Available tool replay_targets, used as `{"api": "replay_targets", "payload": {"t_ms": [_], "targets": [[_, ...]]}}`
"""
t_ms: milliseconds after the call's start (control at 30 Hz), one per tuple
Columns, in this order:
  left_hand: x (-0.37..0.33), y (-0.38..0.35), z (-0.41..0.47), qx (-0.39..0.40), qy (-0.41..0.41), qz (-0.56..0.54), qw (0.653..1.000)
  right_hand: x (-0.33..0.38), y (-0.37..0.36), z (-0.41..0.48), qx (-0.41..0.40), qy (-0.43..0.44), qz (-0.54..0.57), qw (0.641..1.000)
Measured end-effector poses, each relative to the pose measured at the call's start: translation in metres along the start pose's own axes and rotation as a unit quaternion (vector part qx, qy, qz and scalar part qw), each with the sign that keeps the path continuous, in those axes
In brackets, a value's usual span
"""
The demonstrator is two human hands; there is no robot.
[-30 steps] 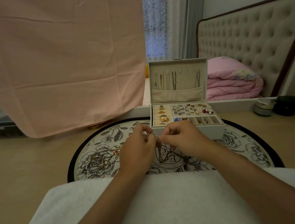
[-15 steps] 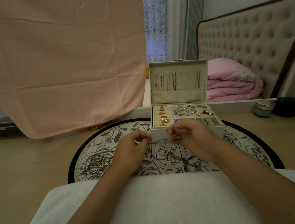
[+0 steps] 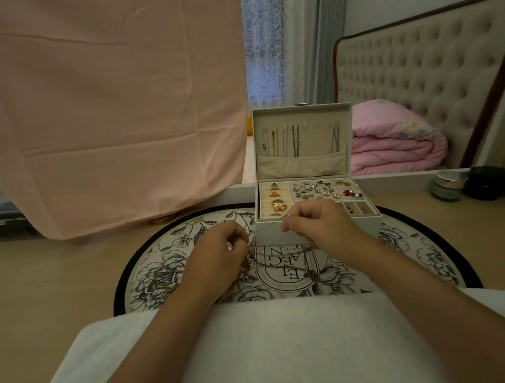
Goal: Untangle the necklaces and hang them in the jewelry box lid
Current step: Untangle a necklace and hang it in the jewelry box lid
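a thin silver chain (image 3: 266, 225) is held taut between the two hands, just in front of the jewelry box (image 3: 369, 224). it is pinched by the curled fingertips of the left hand (image 3: 220, 252) at its lower end and of the right hand (image 3: 319, 227) at its higher end. it's probably being stretched like this so one strand can be told apart from the rest. the other chains sag below the hands in a loose tangle (image 3: 285, 260) down to a pendant (image 3: 312, 274) lying on the round floral mat (image 3: 418, 253).

the box is set at the far side of the mat with its lid (image 3: 315, 142) propped upright facing the person, so the hooks can be reached straight from the lap. a few necklaces (image 3: 296, 141) are already hung there, ends tucked into the pocket. some hooks look free (hard to count from here). rings (image 3: 276, 201) and earrings (image 3: 321, 189) are kept in the tray below.

what looks like another little heap of chain (image 3: 163, 277) is left on the mat by the left wrist, presumably parked for later.

writing: upside-down letters on the mat's oval label can be made out as "el", "aeg" and "n". the rest is covered by chains and hands, and the small line under it can't be read.
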State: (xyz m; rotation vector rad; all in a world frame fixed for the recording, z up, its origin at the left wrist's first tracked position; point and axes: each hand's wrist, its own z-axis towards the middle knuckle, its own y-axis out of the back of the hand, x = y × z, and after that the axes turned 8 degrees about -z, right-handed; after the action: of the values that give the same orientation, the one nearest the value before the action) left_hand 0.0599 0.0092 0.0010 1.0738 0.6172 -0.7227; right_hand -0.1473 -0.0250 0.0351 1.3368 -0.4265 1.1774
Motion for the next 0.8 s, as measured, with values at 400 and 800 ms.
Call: {"api": "replay_targets", "payload": {"t_ms": [400, 800], "targets": [[0.003, 0.038, 0.007, -0.021, 0.106, -0.279, 0.954, -0.009, -0.004, 0.002, -0.072, -0.023, -0.19, 0.979], [0.01, 0.034, 0.005, -0.005, 0.133, -0.343, 0.93, -0.002, -0.006, 0.005, -0.084, -0.111, -0.078, 0.987]]}}
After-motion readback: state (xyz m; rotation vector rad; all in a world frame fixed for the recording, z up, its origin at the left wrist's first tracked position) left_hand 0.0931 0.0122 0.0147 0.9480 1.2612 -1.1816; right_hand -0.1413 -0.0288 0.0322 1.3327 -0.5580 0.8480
